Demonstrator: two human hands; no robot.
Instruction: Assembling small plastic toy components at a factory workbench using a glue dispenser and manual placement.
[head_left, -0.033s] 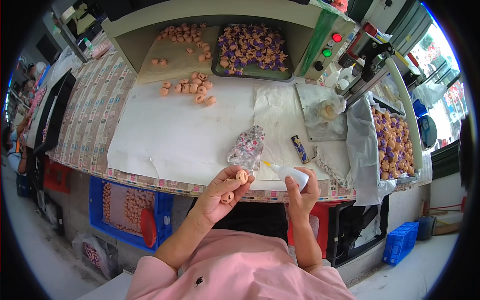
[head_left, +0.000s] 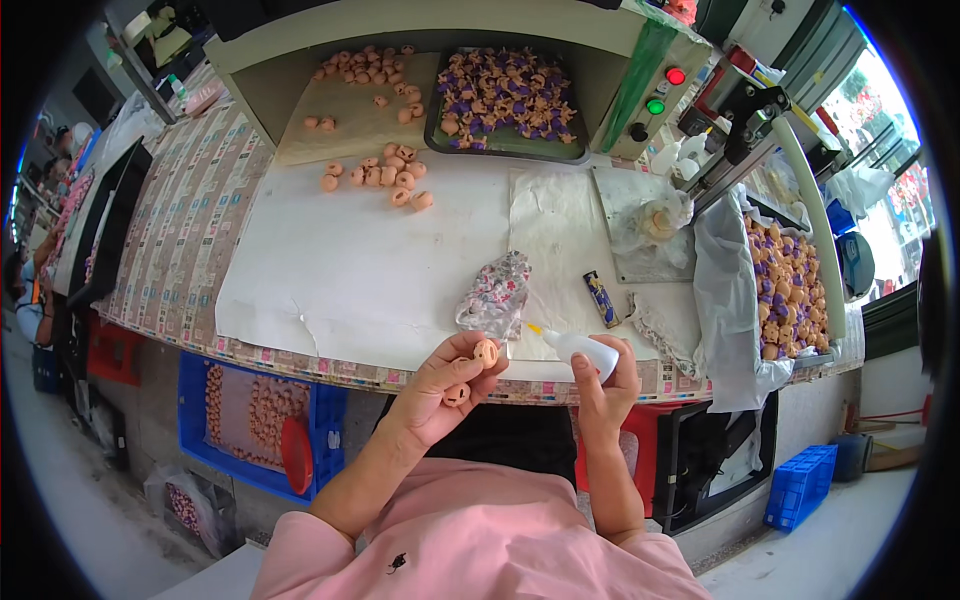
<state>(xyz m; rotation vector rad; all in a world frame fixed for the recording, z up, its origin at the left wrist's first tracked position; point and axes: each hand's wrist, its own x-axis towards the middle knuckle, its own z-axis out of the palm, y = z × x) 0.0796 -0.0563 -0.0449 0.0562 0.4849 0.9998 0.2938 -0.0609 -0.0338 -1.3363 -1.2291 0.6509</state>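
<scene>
Pinching one small, light, seemingly hard doll head (head_left: 486, 352) between left hand (head_left: 440, 392) fingers, a second (head_left: 456, 394) cupped in the palm, while the right hand (head_left: 603, 385) wraps a soft, squeezable glue bottle (head_left: 580, 348) above the desk (head_left: 330, 270) edge, nozzle toward the head.

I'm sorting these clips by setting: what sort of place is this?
Most likely a small toy-assembly workbench in a factory. The left hand holds small peach doll heads, the right hand a white glue bottle. More heads fill a tray and a blue crate, beside a machine with red and green buttons.
</scene>
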